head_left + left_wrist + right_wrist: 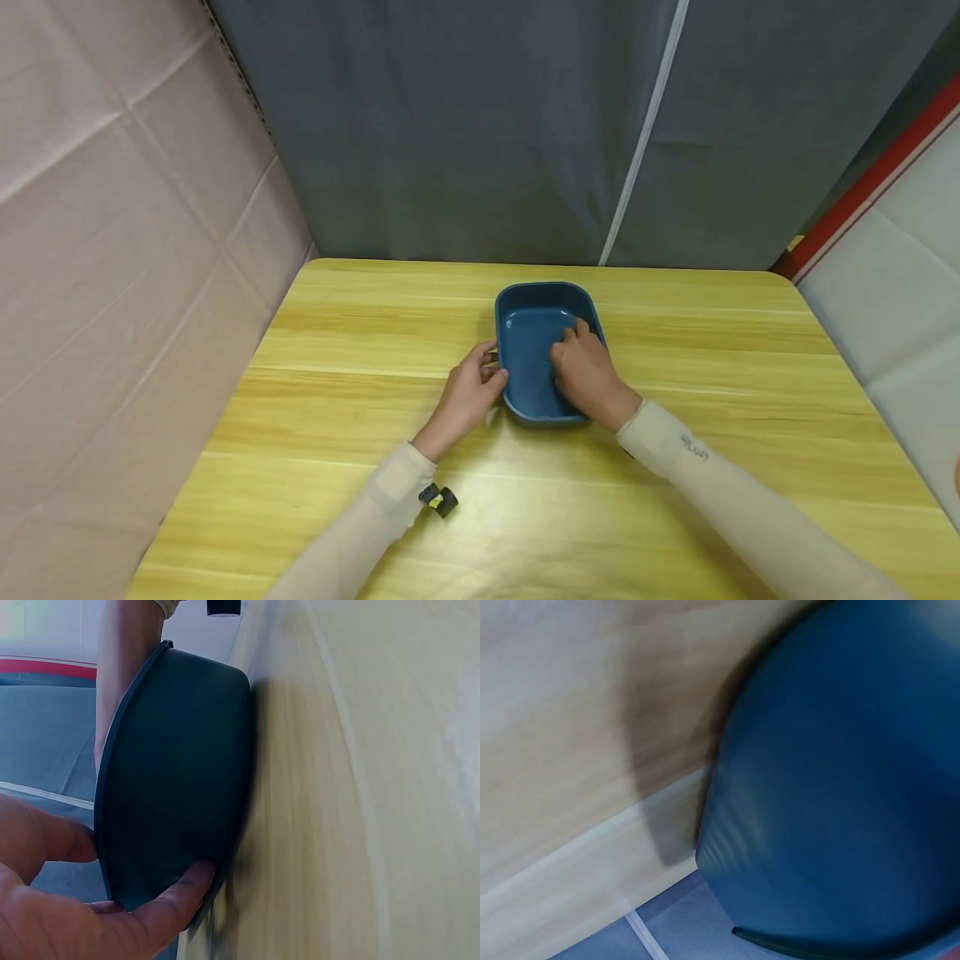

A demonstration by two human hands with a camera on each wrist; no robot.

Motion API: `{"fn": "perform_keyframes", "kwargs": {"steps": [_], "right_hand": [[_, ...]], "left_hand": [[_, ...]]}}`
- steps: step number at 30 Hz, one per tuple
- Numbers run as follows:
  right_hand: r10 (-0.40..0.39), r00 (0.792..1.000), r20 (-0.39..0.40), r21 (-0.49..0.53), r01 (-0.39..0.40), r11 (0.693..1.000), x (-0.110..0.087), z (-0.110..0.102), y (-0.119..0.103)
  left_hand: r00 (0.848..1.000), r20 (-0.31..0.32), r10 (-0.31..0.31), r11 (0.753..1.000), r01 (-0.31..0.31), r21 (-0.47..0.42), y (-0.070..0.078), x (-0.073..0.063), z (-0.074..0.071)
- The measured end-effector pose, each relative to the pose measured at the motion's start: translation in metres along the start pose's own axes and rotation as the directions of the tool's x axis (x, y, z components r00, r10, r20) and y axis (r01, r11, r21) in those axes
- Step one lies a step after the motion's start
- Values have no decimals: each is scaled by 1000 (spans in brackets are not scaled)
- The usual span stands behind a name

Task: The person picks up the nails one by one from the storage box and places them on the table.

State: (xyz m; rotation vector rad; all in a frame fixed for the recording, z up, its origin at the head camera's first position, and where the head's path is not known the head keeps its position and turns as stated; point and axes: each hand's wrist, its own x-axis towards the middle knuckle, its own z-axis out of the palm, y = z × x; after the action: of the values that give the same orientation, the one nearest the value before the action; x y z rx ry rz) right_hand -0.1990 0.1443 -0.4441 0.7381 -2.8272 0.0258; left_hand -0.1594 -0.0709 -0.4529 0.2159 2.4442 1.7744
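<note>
A dark blue, deep rectangular tub (pixel 528 354) with rounded corners is on the wooden table. My left hand (pixel 471 387) holds its left side. In the left wrist view the thumb is at the rim and a finger (pixel 187 885) presses low on the outer wall. My right hand (pixel 588 371) reaches over the right rim into the tub, back of the hand up and fingers curled down. Whether those fingers hold anything I cannot tell. The right wrist view shows the tub's outer wall (pixel 832 795), without the hand.
The wooden table (pixel 337 400) reaches back to a grey curtain (pixel 450 133) with a pale vertical strip. A pale cloth wall (pixel 135 275) stands at the left, and a white panel with a red edge (pixel 885 183) at the right. A small black device (pixel 438 500) sits at the left wrist.
</note>
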Motion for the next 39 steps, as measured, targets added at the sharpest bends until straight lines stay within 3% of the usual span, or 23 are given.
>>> {"fn": "perform_keyframes", "kwargs": {"steps": [18, 29, 39], "right_hand": [[-105, 982, -156, -4, 106, 994, -11, -1, 6], [-55, 983, -173, 54, 66, 996, -17, -7, 8], [-69, 966, -248, 86, 93, 992, -23, -10, 16]], "left_hand": [[1000, -5, -1, 1000, 1, -5, 0, -2, 1], [1000, -2, -4, 1000, 4, -25, -2, -2, 1], [1000, -1, -5, 1000, 5, -25, -2, -1, 2]]}}
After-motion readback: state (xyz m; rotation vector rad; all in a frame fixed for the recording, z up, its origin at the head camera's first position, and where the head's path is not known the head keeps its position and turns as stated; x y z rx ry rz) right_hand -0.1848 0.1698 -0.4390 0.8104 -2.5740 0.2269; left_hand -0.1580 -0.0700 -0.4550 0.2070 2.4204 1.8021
